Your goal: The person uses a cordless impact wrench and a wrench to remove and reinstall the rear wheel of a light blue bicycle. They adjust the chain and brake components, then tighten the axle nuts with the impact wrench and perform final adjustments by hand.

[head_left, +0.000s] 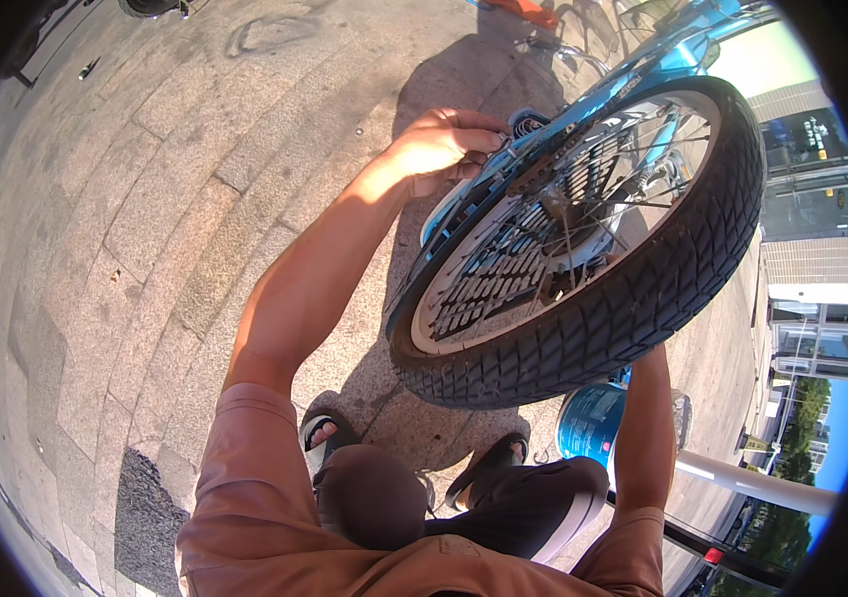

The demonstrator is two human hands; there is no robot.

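Observation:
A light blue bicycle [677, 62] leans in front of me, its wheel [583, 348] with a thick black tyre turned toward me. On the wheel's far left side, my left hand [444, 144] has its fingers closed at the frame, by a dark coiled part [528, 122]; what they grip is too small to make out. Spokes and a rusty chain [543, 171] show near the hub. My right forearm [646, 428] reaches up behind the tyre, which hides most of that hand, so its fingers cannot be read.
A blue bucket-like container [591, 423] stands beside my right forearm. My sandalled feet [329, 436] rest on stone paving [175, 229]. A white pole [757, 483] crosses at the right, with buildings beyond. Something orange [525, 12] lies at the top.

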